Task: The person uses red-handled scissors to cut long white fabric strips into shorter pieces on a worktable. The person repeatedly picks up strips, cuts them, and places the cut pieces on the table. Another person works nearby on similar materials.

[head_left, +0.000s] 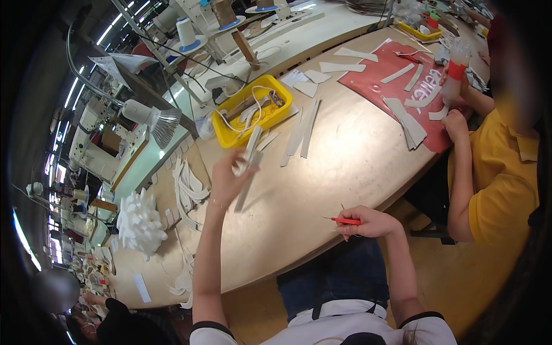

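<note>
Tan bench [339, 155]; left grip [228, 179] pinches pale flat strip [245, 192]; right grip [372, 223] clasps red-handled pointed tool [348, 221]; exposed tip [328, 217] could scratch strip.

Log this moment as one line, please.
left hand: at pale strip, blurred, grip unclear | right hand: holding red-handled pointed tool | table: yellow tray beyond left hand

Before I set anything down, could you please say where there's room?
The tan tabletop is bare between the straight pale strips, the red plastic sheet and the slim red tool in the right hand. Crowded: around the yellow plastic tray and the curved pale strips.
</note>
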Action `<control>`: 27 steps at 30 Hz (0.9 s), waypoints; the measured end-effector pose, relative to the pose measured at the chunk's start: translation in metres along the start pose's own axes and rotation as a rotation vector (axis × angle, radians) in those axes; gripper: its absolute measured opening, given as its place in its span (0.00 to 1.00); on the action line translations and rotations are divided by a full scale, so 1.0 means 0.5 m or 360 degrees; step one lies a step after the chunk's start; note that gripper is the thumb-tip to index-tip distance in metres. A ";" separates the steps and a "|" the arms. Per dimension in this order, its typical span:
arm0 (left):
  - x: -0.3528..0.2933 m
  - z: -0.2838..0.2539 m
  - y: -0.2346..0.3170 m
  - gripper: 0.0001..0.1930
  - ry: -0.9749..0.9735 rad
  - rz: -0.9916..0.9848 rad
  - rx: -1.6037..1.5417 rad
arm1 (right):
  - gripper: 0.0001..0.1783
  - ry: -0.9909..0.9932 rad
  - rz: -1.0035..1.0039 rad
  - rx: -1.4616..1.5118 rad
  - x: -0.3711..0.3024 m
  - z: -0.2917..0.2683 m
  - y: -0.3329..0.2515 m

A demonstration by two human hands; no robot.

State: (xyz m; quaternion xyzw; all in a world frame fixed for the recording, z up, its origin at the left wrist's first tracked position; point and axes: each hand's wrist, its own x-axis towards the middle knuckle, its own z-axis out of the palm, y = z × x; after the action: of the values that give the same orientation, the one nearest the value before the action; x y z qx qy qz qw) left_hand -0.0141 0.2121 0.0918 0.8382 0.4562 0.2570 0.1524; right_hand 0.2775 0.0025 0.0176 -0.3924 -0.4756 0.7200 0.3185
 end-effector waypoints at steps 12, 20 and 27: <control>0.200 0.341 0.111 0.16 -0.0086 0.0105 0.0427 | 0.17 0.0217 -0.0033 -0.0188 0.021 0.010 0.019; 0.162 0.321 0.121 0.05 -0.0404 0.0269 0.0435 | 0.17 0.0202 -0.0052 -0.0272 0.020 0.005 0.020; 0.118 0.270 0.144 0.11 -0.1342 0.0507 0.0191 | 0.13 -0.0038 -0.0370 -0.0079 -0.005 0.004 0.017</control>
State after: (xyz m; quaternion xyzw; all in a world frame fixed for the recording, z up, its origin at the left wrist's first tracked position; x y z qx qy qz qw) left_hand 0.1391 0.2205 0.0333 0.9367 0.2337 -0.1135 0.2346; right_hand 0.2763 -0.0034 0.0106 -0.3339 -0.5391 0.6709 0.3843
